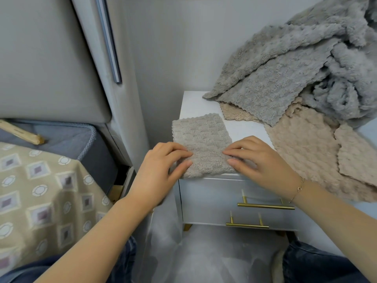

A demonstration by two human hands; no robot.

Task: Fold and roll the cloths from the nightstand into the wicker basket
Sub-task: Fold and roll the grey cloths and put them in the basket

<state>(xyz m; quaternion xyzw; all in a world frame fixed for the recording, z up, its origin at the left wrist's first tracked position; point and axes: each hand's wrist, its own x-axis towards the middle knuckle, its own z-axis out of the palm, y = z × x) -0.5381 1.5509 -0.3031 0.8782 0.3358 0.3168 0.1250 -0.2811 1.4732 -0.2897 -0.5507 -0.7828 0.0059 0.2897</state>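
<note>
While a folded taupe cloth (202, 146) lies at centre frame on the nightstand (195, 107), its near end is pinched by the left hand (161, 172) and right hand (261, 166). Soft, light, floppy: it is best gripped at the edges.

I see a folded taupe cloth (201, 139) lying flat at the front left corner of the white nightstand (195, 107), its near end bunched at the front edge, just starting to curl. Behind it to the right sits a loose heap: grey cloths (285, 78) crumpled on top (how many I can't tell) and beige cloths (306, 152) spread beneath, draping over the right side.
</note>
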